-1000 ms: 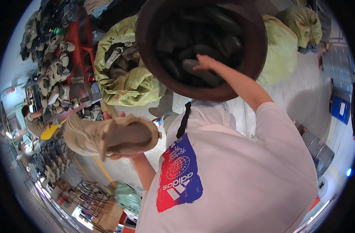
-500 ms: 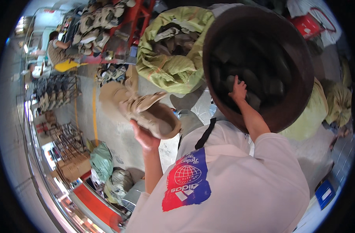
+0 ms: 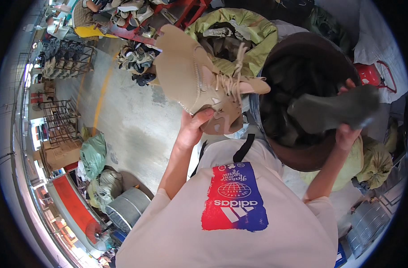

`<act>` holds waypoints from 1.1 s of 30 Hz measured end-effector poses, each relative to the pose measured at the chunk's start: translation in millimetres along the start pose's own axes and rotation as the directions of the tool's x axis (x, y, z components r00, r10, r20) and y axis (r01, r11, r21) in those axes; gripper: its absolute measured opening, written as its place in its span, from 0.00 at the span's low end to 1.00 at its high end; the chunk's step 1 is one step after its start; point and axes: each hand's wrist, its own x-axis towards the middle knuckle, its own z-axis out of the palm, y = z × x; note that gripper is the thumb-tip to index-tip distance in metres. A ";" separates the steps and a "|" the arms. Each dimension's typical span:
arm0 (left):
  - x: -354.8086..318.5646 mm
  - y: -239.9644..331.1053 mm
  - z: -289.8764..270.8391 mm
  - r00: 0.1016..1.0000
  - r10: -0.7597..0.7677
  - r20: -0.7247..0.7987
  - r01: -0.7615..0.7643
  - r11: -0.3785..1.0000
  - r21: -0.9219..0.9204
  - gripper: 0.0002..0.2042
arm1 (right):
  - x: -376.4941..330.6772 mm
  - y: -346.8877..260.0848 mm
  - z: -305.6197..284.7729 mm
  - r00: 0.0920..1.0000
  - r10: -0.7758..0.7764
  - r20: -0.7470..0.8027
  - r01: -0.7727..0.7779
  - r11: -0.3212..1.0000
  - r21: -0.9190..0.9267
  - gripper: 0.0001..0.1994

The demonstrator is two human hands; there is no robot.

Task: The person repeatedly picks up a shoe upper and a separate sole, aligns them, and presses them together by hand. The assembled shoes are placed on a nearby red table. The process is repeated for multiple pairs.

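Left hand (image 3: 193, 127) grips a tan shoe (image 3: 199, 80); right hand (image 3: 347, 129) clasps a dark shoe (image 3: 333, 109) lifted above the still-full brown tub (image 3: 302, 152).

The laced suede-like shoe (image 3: 199, 80) is all tan, laces included. The soft shoe (image 3: 333, 109) over the round tub is a dull grey-green. That big round tub (image 3: 302, 152) is dark brown, packed with blackish shoes. The open sack (image 3: 253, 31) behind is yellow-green. The T-shirt (image 3: 177, 236) is pale cream with a red-to-blue printed patch and white markings.
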 end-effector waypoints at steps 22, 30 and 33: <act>35.3 35.2 13.2 0.643 0.765 -0.028 -0.124 0.140 0.982 0.50 | -53.6 37.3 153.7 0.371 0.526 0.765 -0.721 -0.356 0.595 0.50; 43.1 64.8 -38.1 0.849 0.473 -0.237 -0.392 0.863 0.319 0.33 | -53.8 39.0 192.4 0.314 0.346 0.884 -0.825 -0.362 0.434 0.53; 46.6 68.6 -84.3 0.923 0.296 -0.247 -0.311 0.950 -0.022 0.27 | -50.1 26.8 212.7 0.247 0.269 0.931 -0.884 -0.331 0.330 0.52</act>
